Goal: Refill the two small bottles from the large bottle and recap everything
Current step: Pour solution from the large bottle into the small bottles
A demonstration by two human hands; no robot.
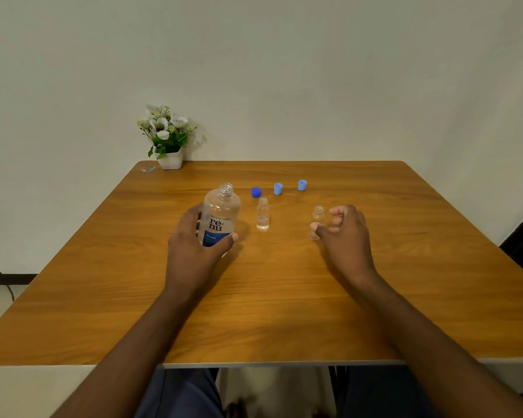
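Renu solution bottle (219,218), the large one, stands uncapped left of the frame's centre on the wooden table (284,297), with the left hand (194,245) wrapped round its lower label, thumb across the front. Just right of it stands one small bottle (263,214), open, holding clear liquid in its lower part; whether that counts as filled I cannot tell. The other small bottle (317,220) stands further right, open and apparently empty, with the right hand (343,233) loosely curled beside it, thumb touching or nearly touching its side, not clearly gripping. Above them in a row lie three caps: a dark blue cap (256,191) and two light blue caps (278,188) (302,185). So uncapping looks finished; pouring into at least the right-hand bottle and all recapping appear left. A flower pot (170,159) sits at the table's upper-left corner.
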